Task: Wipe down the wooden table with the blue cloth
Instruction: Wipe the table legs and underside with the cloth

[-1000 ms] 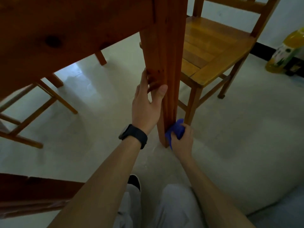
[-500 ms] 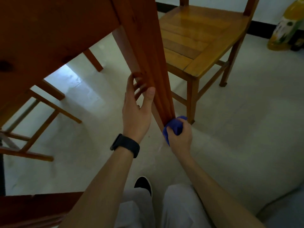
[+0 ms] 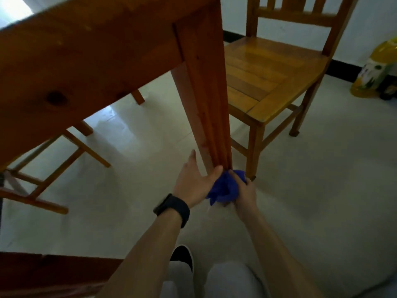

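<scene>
The wooden table fills the upper left, seen from below its edge, and one thick leg runs down to the pale floor. The bunched blue cloth sits at the foot of that leg. My right hand grips the cloth against the leg's base. My left hand, with a black watch on the wrist, holds the bottom of the leg from the left, its thumb beside the cloth and the fingers hidden behind the leg.
A wooden chair stands right behind the leg, its front leg close to the cloth. Another chair's rungs lie at the left. A yellow bottle stands by the far wall. My knees and a black shoe are below.
My left hand has slid down the leg from its middle to its base, beside the cloth. The right hand stays low at the leg's foot. The view has tilted upward.
</scene>
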